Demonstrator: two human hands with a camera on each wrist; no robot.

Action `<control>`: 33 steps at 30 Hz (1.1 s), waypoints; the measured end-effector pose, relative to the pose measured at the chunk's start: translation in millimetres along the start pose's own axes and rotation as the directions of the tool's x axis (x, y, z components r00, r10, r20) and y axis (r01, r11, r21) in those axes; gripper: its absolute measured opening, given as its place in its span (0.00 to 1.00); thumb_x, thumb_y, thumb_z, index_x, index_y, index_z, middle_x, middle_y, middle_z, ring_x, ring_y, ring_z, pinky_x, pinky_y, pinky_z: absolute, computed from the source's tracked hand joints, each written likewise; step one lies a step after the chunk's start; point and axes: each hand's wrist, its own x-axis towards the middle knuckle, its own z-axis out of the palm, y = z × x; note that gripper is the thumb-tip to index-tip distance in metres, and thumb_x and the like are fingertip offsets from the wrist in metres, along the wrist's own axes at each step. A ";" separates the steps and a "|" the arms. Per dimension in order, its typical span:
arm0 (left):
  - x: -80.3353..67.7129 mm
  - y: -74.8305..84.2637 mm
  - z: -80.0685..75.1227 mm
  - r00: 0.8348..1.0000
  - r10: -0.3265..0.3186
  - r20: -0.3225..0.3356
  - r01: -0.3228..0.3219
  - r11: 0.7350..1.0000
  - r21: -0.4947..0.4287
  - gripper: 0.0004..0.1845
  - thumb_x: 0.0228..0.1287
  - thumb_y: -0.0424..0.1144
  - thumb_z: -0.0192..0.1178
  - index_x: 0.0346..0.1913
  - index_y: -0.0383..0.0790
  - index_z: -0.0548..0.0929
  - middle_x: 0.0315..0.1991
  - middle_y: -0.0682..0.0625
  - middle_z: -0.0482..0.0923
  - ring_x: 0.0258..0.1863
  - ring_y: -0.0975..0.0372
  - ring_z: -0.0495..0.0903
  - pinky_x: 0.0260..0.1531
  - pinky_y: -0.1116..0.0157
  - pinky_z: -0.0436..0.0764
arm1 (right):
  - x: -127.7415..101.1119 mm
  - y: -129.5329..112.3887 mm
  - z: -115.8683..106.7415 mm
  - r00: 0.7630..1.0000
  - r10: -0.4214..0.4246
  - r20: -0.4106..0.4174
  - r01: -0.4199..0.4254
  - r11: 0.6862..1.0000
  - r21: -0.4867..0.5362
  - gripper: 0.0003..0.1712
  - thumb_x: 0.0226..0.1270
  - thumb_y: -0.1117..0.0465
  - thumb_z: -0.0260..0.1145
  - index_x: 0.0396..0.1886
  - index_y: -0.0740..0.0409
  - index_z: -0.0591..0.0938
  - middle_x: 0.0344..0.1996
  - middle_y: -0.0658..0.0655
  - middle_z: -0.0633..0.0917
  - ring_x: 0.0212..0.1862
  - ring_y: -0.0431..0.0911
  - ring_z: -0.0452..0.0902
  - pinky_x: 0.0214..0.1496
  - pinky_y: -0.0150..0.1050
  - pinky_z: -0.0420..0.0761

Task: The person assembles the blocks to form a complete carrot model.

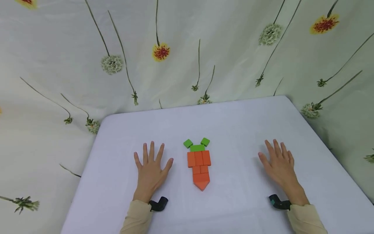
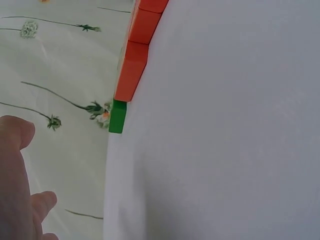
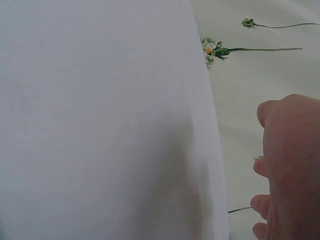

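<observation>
Orange and green blocks form a carrot shape at the middle of the table. Its body is several orange blocks (image 1: pixel 198 159), narrowing to a pointed orange block (image 1: pixel 201 184) at the near end. A green rectangular block (image 1: pixel 197 148) tops it, with two small green blocks (image 1: pixel 188 143) set at angles beyond. To the left of the shape, my left hand (image 1: pixel 150 175) is spread palm down with straight fingers, holding nothing. My right hand (image 1: pixel 280 165) is farther off to the right, fingers extended and holding nothing. In the left wrist view, orange blocks (image 2: pixel 132 70) appear edge-on.
A white cloth covers the table (image 1: pixel 239 130), whose far edge meets a pale curtain (image 1: pixel 181 19) printed with flowers. Each wrist wears a black camera mount, one at the left wrist (image 1: pixel 158 204) and one at the right (image 1: pixel 279 202), below beige sleeves.
</observation>
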 end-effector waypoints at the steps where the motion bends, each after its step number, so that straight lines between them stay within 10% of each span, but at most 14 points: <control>1: 1.2 0.3 0.3 1.000 -0.002 -0.004 0.002 1.000 -0.003 0.40 0.65 0.71 0.39 0.75 0.55 0.57 0.77 0.41 0.45 0.77 0.47 0.31 0.68 0.38 0.24 | -0.1 0.8 -0.7 1.000 0.000 0.002 0.000 1.000 -0.002 0.39 0.75 0.38 0.41 0.77 0.53 0.50 0.75 0.71 0.47 0.75 0.68 0.31 0.67 0.73 0.35; 33: 2.9 -4.7 -2.4 1.000 -0.027 -0.007 0.026 0.999 -0.021 0.40 0.65 0.71 0.40 0.75 0.55 0.58 0.77 0.41 0.45 0.77 0.46 0.33 0.68 0.38 0.25 | 15.4 -1.9 -0.8 1.000 -0.020 0.014 0.020 1.000 -0.009 0.39 0.76 0.38 0.40 0.77 0.52 0.49 0.75 0.70 0.47 0.75 0.67 0.31 0.68 0.72 0.34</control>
